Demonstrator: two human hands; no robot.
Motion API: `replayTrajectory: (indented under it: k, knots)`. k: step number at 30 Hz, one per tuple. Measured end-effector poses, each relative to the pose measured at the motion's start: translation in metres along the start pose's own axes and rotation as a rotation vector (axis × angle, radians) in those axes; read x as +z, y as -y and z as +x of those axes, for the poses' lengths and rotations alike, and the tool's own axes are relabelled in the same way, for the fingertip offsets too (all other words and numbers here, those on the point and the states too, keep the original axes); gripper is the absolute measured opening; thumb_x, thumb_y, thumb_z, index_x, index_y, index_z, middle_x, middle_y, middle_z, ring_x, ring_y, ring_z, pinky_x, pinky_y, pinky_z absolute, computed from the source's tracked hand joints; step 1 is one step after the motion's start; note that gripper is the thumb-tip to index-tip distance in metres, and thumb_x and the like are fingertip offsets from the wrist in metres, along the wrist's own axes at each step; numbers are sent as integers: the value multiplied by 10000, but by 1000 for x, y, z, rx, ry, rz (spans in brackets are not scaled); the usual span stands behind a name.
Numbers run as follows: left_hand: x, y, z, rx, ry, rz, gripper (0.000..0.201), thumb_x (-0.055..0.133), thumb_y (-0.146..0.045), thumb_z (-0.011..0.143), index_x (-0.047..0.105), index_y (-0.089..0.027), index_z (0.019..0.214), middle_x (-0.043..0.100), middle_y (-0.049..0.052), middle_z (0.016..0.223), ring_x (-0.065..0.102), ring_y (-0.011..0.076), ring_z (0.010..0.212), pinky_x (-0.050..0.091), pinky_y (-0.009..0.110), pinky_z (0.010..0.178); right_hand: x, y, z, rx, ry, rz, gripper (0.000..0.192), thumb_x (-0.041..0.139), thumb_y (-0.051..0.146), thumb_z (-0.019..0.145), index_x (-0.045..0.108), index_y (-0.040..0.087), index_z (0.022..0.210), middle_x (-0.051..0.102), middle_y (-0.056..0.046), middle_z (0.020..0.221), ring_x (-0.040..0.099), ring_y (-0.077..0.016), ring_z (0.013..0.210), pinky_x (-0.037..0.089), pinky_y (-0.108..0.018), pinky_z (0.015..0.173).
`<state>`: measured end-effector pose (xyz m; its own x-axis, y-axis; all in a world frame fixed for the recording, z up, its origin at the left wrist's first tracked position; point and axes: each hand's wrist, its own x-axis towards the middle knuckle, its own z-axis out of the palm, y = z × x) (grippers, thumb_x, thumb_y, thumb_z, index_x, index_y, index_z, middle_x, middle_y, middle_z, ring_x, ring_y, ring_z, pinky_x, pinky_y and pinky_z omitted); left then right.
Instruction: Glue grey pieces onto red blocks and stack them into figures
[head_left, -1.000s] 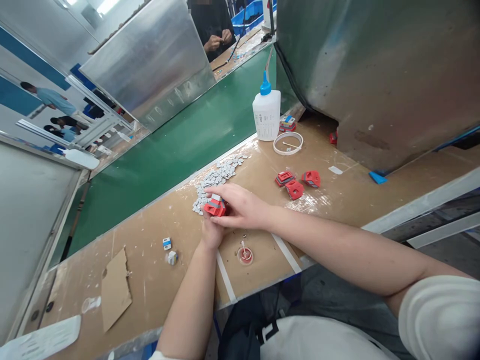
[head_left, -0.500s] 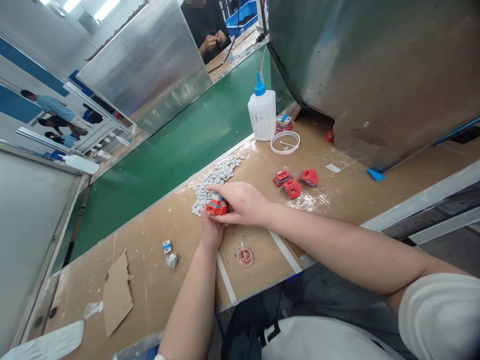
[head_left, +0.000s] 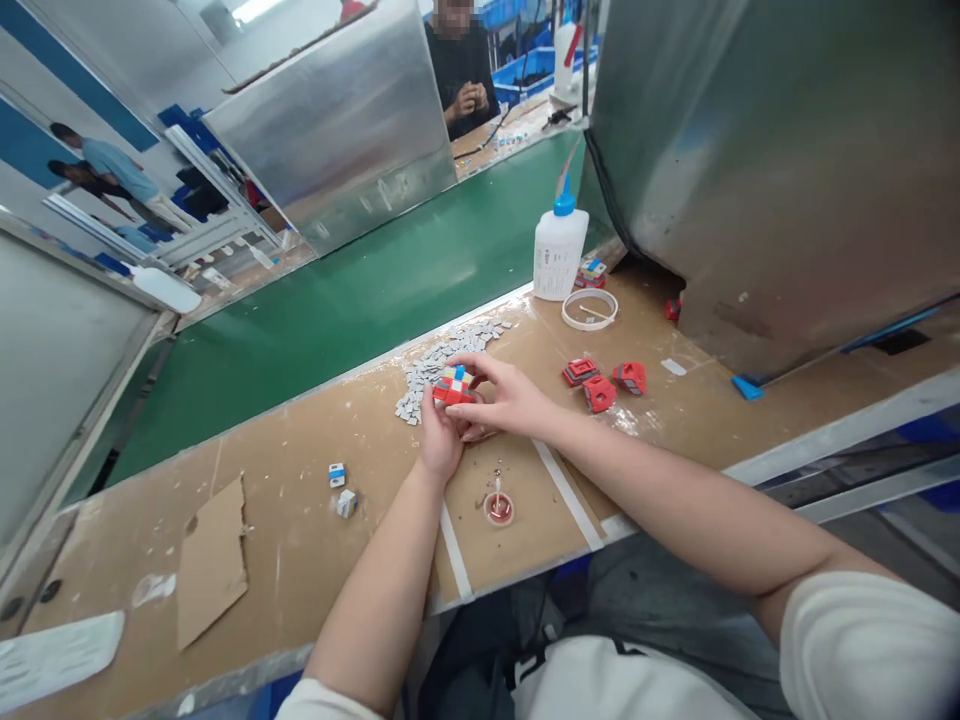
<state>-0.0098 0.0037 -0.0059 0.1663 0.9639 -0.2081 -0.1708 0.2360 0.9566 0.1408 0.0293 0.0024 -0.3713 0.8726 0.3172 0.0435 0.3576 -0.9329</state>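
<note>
Between my two hands is a small red toy piece with grey, blue, white and yellow parts. My left hand grips it from below and the left. From the right, the fingers of my right hand close around it, thumb along its front. Just behind the hands lies a pile of small grey square tiles. Nearer to me stands a small round cup of reddish liquid with a thin stick in it. Several red toy parts rest to the right. Two small white-and-blue blocks lie to the left.
A white squeeze bottle with a blue nozzle stands at the back beside a tape ring. Green belt runs behind the bench. A metal panel rises at right; torn cardboard lies left. Across the belt sits a co-worker.
The toy piece has turned in my hands, so more of its blue and white parts show. My right fingers have shifted on it. The camera view has tilted and moved slightly.
</note>
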Motion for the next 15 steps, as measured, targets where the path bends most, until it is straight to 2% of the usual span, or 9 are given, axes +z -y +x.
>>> replayTrajectory:
  k: [2,4,6,8,9,12,15]
  knots:
    - [-1,1,4,-12,-5,-75,859,234,-1008,859,544,-213,757,527,25,636,350,99,465,216,278,453,-4,1,10,-14,-61,-88,583,826,431,832,660,214,1347,743,-70,1143,679,-207,934,564,-352,825]
    - [-4,1,8,25,-38,-175,818,305,-971,869,561,-204,747,533,9,604,297,74,411,167,263,429,-11,0,33,-2,-118,-213,589,821,454,836,659,210,1347,740,-54,1082,636,-189,843,526,-334,777]
    - [-6,2,11,96,-118,-261,691,465,-875,879,577,-199,786,567,-11,629,290,56,390,160,243,414,-21,-6,69,7,-134,-362,610,834,457,832,650,218,1362,740,-42,1065,611,-180,810,503,-328,782]
    - [-7,4,13,154,-195,-253,538,633,-731,865,603,-194,847,615,-20,682,328,47,401,179,225,411,-31,-17,111,18,-111,-503,593,845,361,815,649,224,1358,749,-44,1115,628,-179,861,504,-323,849]
    - [-8,5,13,173,-210,-218,481,682,-667,859,617,-191,873,634,-21,705,344,45,411,188,221,414,-35,-24,132,72,-93,-555,580,847,300,799,653,221,1339,753,-44,1133,638,-175,884,505,-313,876]
    - [-8,9,12,217,-163,-109,409,665,-596,906,646,-187,908,650,-16,720,371,56,442,238,234,445,-46,-52,186,229,-78,-636,597,846,177,754,659,188,1322,770,-59,1104,659,-177,916,514,-301,917]
    - [-8,13,9,261,-117,-13,396,566,-568,981,653,-196,877,638,-8,706,445,96,513,346,265,528,-51,-81,218,303,-103,-703,589,834,103,703,685,162,1270,776,-101,1125,665,-204,951,527,-344,973]
